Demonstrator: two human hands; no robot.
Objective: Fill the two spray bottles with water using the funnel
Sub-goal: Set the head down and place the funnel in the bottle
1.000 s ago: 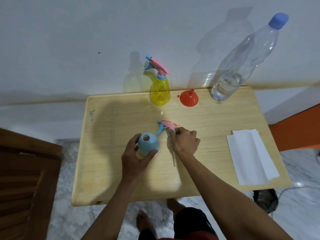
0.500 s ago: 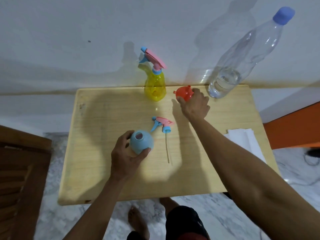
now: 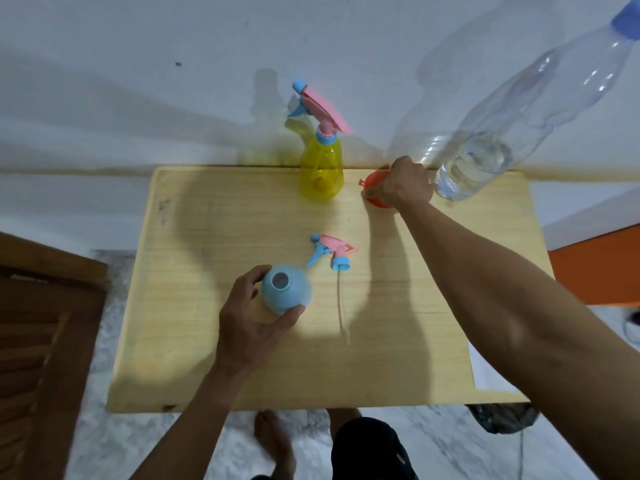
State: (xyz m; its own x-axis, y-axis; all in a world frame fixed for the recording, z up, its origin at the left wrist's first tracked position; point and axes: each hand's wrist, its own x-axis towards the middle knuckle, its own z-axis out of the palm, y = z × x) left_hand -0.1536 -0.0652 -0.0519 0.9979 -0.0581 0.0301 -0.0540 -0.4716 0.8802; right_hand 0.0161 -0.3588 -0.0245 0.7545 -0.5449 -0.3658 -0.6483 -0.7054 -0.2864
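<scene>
A: Why is the left hand (image 3: 254, 318) wrapped round the blue bottle (image 3: 285, 294)?

B: To steady it, I'd judge. Fingers and thumb curl about its round body, and it stands upright near the middle of the table (image 3: 207, 375) with its neck open. Its spray head (image 3: 330, 252) lies on the wood just to the right, dip tube trailing toward the near edge, out of the way of a pour.

A: And the right hand (image 3: 403, 187)?

B: It reaches to the far side and closes over the funnel (image 3: 372, 188). The fingers curl down on the orange rim; most of the funnel is hidden beneath the hand, so how firm the grip is I cannot say.

A: Where does that sit?

B: Far edge, between the yellow bottle (image 3: 322, 171) on its left, head fitted, and the water bottle (image 3: 491, 147) just to its right.

A: So the funnel is well apart from the blue bottle?

B: Yes, it's far and to the right of it. Seating it in that open neck looks like the next step.
</scene>
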